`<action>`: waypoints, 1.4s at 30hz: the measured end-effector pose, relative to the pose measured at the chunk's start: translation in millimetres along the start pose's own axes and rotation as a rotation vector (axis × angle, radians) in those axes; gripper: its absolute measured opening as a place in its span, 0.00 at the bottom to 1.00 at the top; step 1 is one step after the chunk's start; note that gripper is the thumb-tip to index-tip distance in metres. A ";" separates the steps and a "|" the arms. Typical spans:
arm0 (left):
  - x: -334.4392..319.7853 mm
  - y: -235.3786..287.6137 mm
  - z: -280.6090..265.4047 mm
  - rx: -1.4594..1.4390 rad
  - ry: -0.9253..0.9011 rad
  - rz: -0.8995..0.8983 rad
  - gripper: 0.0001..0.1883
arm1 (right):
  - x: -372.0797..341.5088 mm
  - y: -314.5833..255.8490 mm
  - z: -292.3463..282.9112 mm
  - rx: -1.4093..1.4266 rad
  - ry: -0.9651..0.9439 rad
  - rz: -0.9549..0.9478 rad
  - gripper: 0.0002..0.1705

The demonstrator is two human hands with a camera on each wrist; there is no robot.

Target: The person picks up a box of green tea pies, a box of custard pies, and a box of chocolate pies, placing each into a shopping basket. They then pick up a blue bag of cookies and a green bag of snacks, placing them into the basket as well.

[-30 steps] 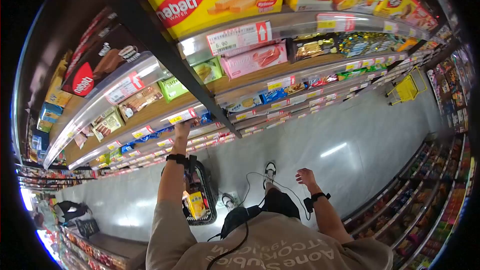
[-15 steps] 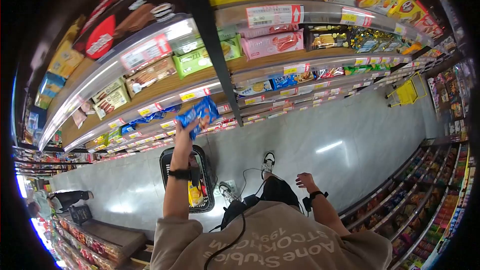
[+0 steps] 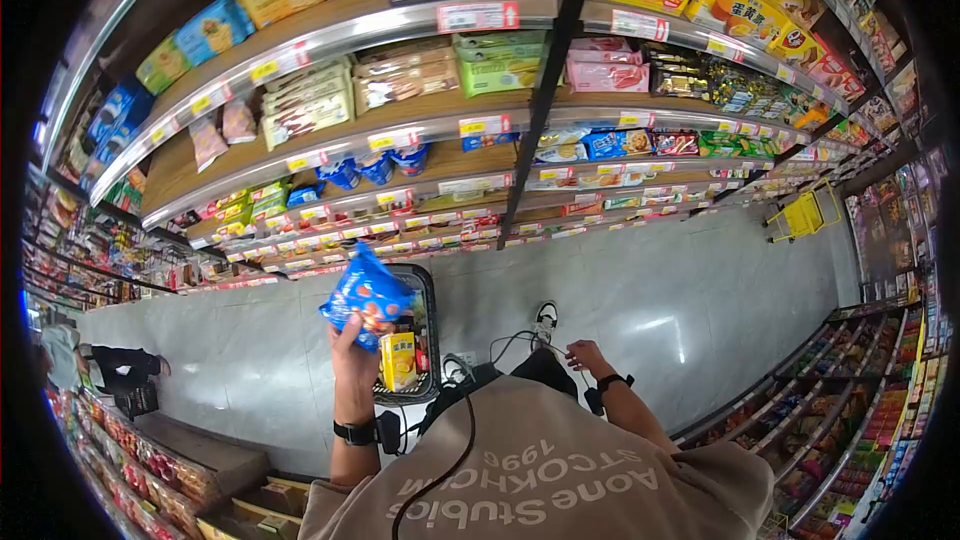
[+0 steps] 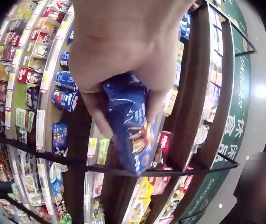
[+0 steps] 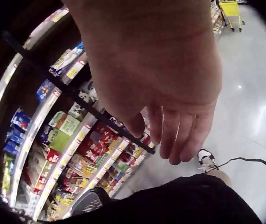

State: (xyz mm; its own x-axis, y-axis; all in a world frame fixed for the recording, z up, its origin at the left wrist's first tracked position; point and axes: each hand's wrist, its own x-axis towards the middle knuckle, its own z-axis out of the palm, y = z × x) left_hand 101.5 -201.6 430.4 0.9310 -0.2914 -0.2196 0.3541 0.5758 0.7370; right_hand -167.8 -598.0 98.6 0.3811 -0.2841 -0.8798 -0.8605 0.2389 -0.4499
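My left hand (image 3: 349, 352) grips a blue snack bag (image 3: 366, 292) by its lower end, above the left part of a black basket. In the left wrist view the thumb and fingers of this hand (image 4: 123, 60) pinch both sides of the blue bag (image 4: 130, 121), which has a food picture on it. The right hand (image 3: 587, 355) hangs beside the body, holding nothing; its fingers (image 5: 179, 135) are loosely bent in the right wrist view. A yellow package (image 3: 398, 360) lies inside the black basket (image 3: 432, 330).
Shelves (image 3: 330, 145) of packaged snacks run along the far side, with a dark upright post (image 3: 541, 110). More shelving (image 3: 810, 390) curves at the right. A yellow cart (image 3: 803, 214) stands on the grey floor (image 3: 660, 280). Another person (image 3: 120, 360) is at far left.
The left hand has drawn the blue bag out from the shelf and down, toward the basket. The head view has shifted, showing more of the left shelves. The right hand remains low and without an object.
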 end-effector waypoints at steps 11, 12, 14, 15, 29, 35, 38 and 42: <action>-57.7 27.8 -6.0 0.363 -0.110 -0.200 0.17 | -246.5 -207.1 135.5 0.189 -0.389 -0.751 0.20; -60.0 26.1 -5.1 0.305 -0.115 -0.206 0.16 | -272.4 -219.7 147.5 0.215 -0.453 -0.802 0.20; -62.8 20.2 -11.8 0.248 -0.122 -0.199 0.17 | -307.5 -232.5 168.1 0.232 -0.525 -0.882 0.20; -65.1 19.9 -13.7 0.259 -0.110 -0.208 0.17 | -319.8 -235.7 178.1 0.225 -0.535 -0.913 0.20; -85.7 34.5 -17.5 0.429 -0.182 -0.047 0.17 | -353.9 -228.1 227.4 0.137 -0.374 -0.897 0.17; -85.7 32.5 -27.0 0.469 -0.195 -0.051 0.16 | -359.5 -228.0 234.0 0.115 -0.325 -0.885 0.18; -87.4 32.7 -24.6 0.439 -0.187 -0.081 0.15 | -359.3 -224.8 234.2 0.133 -0.316 -0.875 0.17; -87.9 30.3 -21.2 0.368 -0.168 -0.144 0.14 | -357.6 -223.7 232.8 0.185 -0.320 -0.864 0.17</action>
State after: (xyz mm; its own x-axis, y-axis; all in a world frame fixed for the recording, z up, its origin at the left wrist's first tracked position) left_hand 32.3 -142.4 458.5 0.8362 -0.4869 -0.2526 0.3964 0.2181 0.8918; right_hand -32.9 -333.6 478.1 0.9611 -0.1697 -0.2178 -0.1793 0.2164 -0.9597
